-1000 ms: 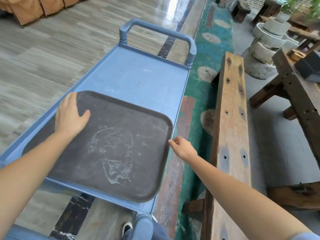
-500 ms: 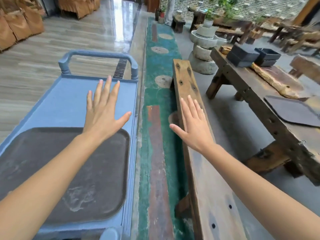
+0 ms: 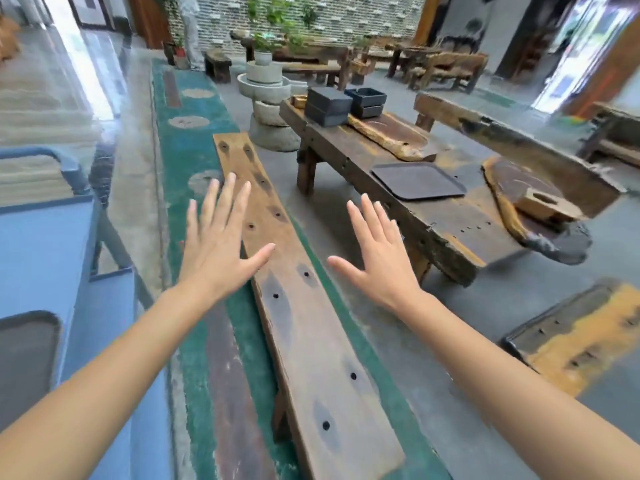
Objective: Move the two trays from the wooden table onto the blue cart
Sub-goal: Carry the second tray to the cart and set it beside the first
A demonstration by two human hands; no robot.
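One dark tray (image 3: 24, 362) lies on the blue cart (image 3: 45, 258) at the far left, only its right end in view. A second dark tray (image 3: 418, 180) rests flat on the wooden table (image 3: 446, 220) at centre right. My left hand (image 3: 221, 244) hovers above the long wooden bench (image 3: 304, 327), fingers spread and empty. My right hand (image 3: 377, 254) is raised over the floor between bench and table, also spread and empty. Both hands are well short of the tray on the table.
The bench runs lengthwise between the cart and the table. Stacked dark square boxes (image 3: 329, 105) and a carved wood slab (image 3: 391, 136) sit on the table's far end. A wooden block (image 3: 543, 202) lies on a round slab at right. Stone millstones (image 3: 266, 109) stand behind.
Both hands left the tray on the cart and rose with fingers spread. My view swung right, from the cart toward the bench and the table with the second tray.
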